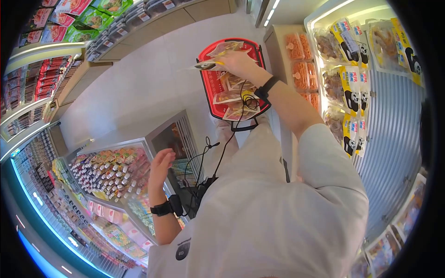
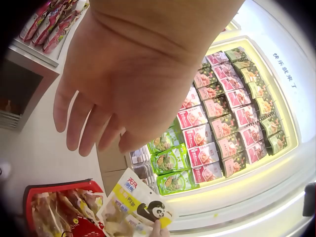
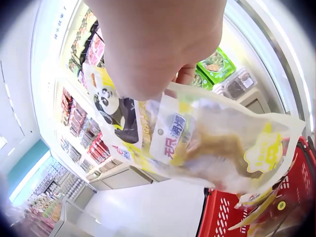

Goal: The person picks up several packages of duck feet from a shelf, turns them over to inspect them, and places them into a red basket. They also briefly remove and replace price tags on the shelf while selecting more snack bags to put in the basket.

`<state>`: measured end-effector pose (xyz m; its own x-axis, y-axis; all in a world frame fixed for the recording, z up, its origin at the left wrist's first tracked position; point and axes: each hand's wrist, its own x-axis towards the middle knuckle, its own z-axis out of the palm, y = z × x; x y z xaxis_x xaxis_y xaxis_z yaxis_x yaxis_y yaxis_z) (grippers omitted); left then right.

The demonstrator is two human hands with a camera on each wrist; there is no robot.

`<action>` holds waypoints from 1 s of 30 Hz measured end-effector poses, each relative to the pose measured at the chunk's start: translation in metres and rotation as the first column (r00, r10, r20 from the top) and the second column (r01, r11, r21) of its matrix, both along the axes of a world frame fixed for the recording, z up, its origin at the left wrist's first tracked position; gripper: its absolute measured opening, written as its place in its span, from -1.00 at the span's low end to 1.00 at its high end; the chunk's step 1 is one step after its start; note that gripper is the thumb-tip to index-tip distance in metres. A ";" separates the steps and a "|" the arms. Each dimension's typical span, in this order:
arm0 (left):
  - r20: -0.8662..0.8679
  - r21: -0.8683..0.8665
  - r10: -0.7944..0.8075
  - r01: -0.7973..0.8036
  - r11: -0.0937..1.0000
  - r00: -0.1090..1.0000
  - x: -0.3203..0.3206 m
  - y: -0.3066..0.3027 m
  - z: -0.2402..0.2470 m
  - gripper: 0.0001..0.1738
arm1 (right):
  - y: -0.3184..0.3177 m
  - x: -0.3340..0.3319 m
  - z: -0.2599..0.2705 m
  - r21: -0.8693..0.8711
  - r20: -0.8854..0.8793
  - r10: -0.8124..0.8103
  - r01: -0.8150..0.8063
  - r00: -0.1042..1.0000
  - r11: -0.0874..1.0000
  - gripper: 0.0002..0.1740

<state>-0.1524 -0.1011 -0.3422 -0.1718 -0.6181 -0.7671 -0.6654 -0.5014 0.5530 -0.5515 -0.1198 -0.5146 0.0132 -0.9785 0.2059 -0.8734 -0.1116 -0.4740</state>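
My right hand [image 1: 239, 63] is over the red shopping basket [image 1: 210, 86], pinching clear-and-yellow snack bags printed with a panda. In the right wrist view a panda-printed bag [image 3: 118, 111] and an overlapping transparent bag [image 3: 217, 143] hang from the fingers, with brown food inside; the fingertips are mostly hidden behind them. In the left wrist view the held bag [image 2: 133, 207] tilts beside the basket's rim. Several similar bags [image 1: 234, 97] lie in the basket. My left hand [image 1: 161, 167] hangs to the left with fingers loosely extended, holding nothing.
A lit shelf on the right bears more panda bags [image 1: 350, 90] and orange packs [image 1: 300, 58]. A display bin with bottles [image 1: 109, 173] stands at left. Black cables [image 1: 222, 157] dangle before my body. Green and pink packets [image 1: 95, 18] line the far case.
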 end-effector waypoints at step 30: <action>-0.801 -0.138 -0.520 0.936 -0.324 -0.298 -0.213 0.175 -0.064 -0.43 | 0.180 -0.011 0.175 0.170 0.293 -0.474 0.443 0.830 0.880 -0.74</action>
